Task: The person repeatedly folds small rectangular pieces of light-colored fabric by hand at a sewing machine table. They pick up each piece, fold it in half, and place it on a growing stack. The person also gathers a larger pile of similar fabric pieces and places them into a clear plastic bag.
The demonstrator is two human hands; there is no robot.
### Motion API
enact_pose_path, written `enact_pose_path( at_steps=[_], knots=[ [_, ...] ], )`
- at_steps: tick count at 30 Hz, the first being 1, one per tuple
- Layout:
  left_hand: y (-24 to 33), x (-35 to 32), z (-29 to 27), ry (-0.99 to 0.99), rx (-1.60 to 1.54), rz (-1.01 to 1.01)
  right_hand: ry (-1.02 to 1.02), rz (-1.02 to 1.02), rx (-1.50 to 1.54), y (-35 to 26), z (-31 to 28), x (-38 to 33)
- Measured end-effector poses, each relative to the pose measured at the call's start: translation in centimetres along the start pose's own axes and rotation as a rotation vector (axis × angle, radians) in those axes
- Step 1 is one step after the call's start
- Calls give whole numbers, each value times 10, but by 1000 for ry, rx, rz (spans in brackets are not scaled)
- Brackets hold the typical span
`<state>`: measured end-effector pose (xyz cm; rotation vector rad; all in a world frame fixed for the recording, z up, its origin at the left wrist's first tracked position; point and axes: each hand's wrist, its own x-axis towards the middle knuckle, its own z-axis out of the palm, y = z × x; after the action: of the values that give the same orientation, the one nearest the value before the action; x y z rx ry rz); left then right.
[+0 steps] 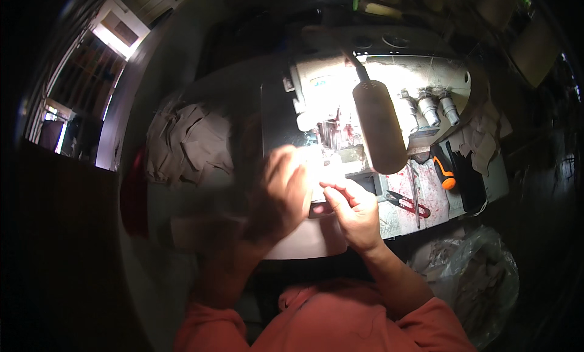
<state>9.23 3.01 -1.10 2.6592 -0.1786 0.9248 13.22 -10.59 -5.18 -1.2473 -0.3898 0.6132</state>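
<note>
Under a bright lamp, both hands work close together at the front of a sewing machine (435, 78). My left hand (283, 191) is curled, slightly blurred, its fingertips lost in the glare by the needle area. Just right of it, my right hand (359, 215) pinches thumb and forefinger together; whatever lies between them is too small or washed out to tell. A pale pink fabric piece (313, 239) lies beneath the hands along the table's front edge. The rounded lamp head (380, 127) hangs over the machine, above my right hand.
Right of my hands lie red-handled thread snips (410, 204), metal tweezers (415, 194), an orange-and-black tool (446, 174) and a dark flat object (467, 179). A pile of pale fabric pieces (188, 142) sits at left. A clear plastic bag (483, 273) hangs at lower right.
</note>
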Motion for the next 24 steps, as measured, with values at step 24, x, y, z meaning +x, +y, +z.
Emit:
enact_pose_path(
  at_steps=[24],
  knots=[
    [49, -59, 9, -275, -68, -342, 30, 58, -155, 6, -45, -92]
  ],
)
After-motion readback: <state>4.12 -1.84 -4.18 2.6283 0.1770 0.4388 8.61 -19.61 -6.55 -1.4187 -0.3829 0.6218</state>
